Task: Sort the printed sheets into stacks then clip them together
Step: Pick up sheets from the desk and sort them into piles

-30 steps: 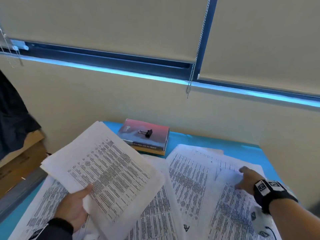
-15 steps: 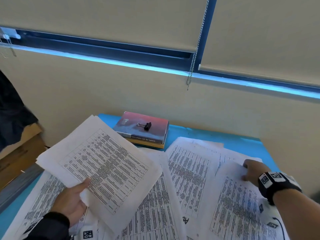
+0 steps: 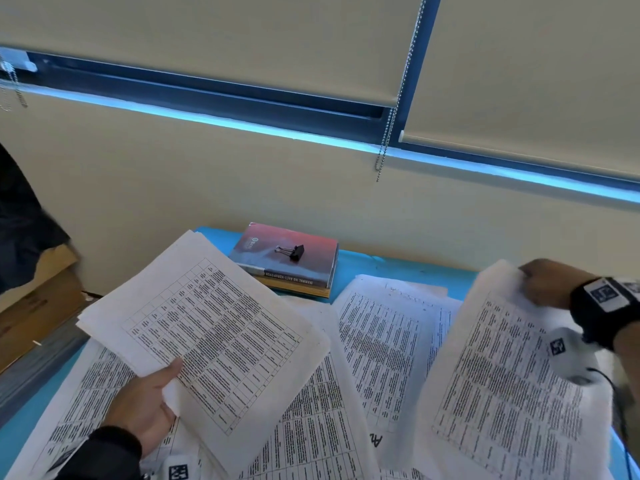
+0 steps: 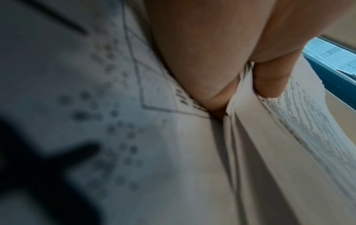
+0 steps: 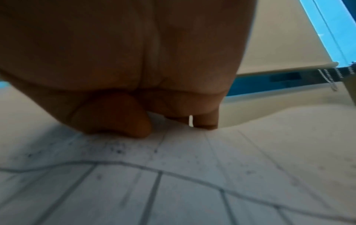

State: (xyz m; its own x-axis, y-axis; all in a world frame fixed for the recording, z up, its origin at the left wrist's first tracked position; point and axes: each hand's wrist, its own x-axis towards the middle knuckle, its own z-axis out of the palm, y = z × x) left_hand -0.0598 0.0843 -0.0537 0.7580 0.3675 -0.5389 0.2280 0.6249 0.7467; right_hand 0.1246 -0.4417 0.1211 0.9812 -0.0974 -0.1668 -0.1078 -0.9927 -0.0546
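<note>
I see a blue table (image 3: 398,268) covered in loose printed sheets (image 3: 377,344). My left hand (image 3: 145,407) grips a raised stack (image 3: 207,327) at near left; its wrist view shows several page edges (image 4: 231,121) between thumb and fingers. My right hand (image 3: 543,282) pinches a lifted sheet (image 3: 502,379) at right, thumb (image 5: 115,115) on top. On the far book (image 3: 284,258) sits a black binder clip (image 3: 292,251)

One binder clip (image 3: 294,252), two stacked books (image 3: 291,268), two hands (image 3: 147,407).

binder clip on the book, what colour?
Black binder clip with silver wire handles; head view.
</note>
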